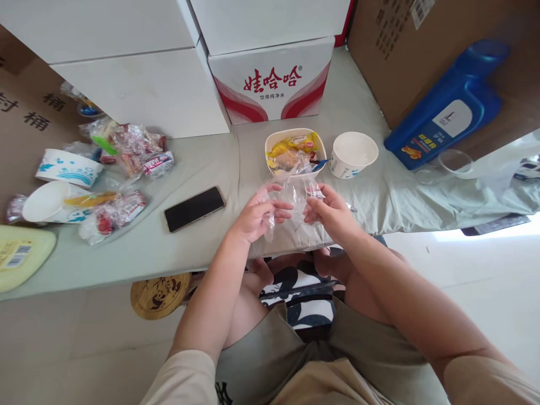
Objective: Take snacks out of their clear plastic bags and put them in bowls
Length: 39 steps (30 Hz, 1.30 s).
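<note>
Bare forearms (216,295) stretched forward; left hand (262,212) loosely splayed, right hand (334,214) curled inward.

Cup (349,166) right of bowl (290,133)

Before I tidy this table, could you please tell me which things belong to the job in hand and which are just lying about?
Apparently in use:
clear plastic film between left hand and right hand
white rounded-rectangular tub with wrapped food

Likely lying about:
black rectangular phone
blue plastic bottle
red-and-white cardboard box
</note>
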Available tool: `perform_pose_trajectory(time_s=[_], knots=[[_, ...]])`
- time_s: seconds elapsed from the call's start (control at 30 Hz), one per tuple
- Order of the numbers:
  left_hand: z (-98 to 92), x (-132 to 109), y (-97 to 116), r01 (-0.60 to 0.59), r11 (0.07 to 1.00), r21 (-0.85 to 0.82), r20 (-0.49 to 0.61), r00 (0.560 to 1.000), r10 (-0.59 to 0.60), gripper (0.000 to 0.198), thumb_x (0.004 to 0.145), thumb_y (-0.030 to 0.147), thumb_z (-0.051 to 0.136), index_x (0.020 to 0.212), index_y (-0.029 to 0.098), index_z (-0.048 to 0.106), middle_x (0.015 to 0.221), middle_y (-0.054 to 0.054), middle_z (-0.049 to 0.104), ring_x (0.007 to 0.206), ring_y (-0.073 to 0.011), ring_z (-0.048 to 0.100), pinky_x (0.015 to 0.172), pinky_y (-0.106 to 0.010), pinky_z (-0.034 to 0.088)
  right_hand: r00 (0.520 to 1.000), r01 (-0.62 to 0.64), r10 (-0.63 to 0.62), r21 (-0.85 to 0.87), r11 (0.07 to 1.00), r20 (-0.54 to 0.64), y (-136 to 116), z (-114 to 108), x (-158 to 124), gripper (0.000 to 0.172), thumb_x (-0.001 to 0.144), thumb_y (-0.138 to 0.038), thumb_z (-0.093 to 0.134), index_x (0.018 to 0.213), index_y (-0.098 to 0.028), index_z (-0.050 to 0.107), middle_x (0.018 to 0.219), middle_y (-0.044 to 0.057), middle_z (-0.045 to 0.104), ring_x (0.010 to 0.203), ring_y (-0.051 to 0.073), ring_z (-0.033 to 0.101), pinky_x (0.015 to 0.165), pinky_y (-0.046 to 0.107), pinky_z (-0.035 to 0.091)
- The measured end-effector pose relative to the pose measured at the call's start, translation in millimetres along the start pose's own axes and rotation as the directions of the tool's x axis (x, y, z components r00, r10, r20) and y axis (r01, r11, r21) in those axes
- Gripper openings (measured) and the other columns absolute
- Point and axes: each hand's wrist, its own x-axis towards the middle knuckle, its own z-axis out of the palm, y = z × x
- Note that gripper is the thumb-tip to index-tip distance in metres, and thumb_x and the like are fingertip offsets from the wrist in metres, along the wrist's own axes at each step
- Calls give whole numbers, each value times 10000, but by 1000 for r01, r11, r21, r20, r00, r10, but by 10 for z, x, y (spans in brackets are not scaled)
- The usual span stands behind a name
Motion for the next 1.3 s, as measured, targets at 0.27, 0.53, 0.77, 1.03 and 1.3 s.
perform_pose_trajectory(time_s=[0.27, 0.53, 0.77, 1.03, 1.3], knots=[[-79, 14, 71, -12, 999, -48, -137, 990, 5, 510, 651, 178, 664, 1141, 254, 547, 799, 11, 755, 713, -174, 744, 584, -233, 526, 990, 134, -134, -5, 991, -37, -4, -71, 10, 656, 787, -478, 716, 1350, -336, 411, 753, -78, 644, 563, 121, 630, 551, 279, 499], [-279, 18, 88, -415, 873, 255, -436, 757, 487, 257, 846, 442, 634, 946, 218, 556, 934, -53, 718, 951, -230, 729, 867, -376, 563, 988, 122, -135, -146, 982, -80, 0, -93, 32, 307, 767, -389, 676, 1022, -221, 641, 901, -6, 680, 551, 87, 634, 527, 248, 497], [0, -140, -115, -503, 393, 770, 231, 794, 563, 464, 808, 490, 736, 1159, 198, 652, 1273, -114, 713, 1250, -288, 641, 1101, -425, 485, 967, 201, -149, -262, 944, 206, 4, -63, -50, 219, 805, -344, 676, 949, -179, 687, 935, 47, 714, 693, 135, 682, 672, 308, 587], [85, -30, -207, -323, 500, 804, 181, 933, 311, 430, 838, 436, 719, 1186, 189, 674, 995, -60, 784, 724, -152, 698, 721, -281, 565, 958, 240, -178, -292, 926, 223, 75, -113, -4, 294, 873, -408, 657, 1069, -191, 686, 987, 70, 734, 824, 186, 706, 790, 368, 597], [42, -47, -195, -267, 658, 705, 107, 956, 273, 236, 820, 392, 688, 906, 172, 698, 809, -36, 742, 702, -160, 688, 682, -280, 562, 898, 440, -366, -522, 731, 245, 85, -171, -7, 562, 799, -413, 729, 1302, -228, 561, 1299, 126, 648, 1151, 260, 629, 941, 412, 516]])
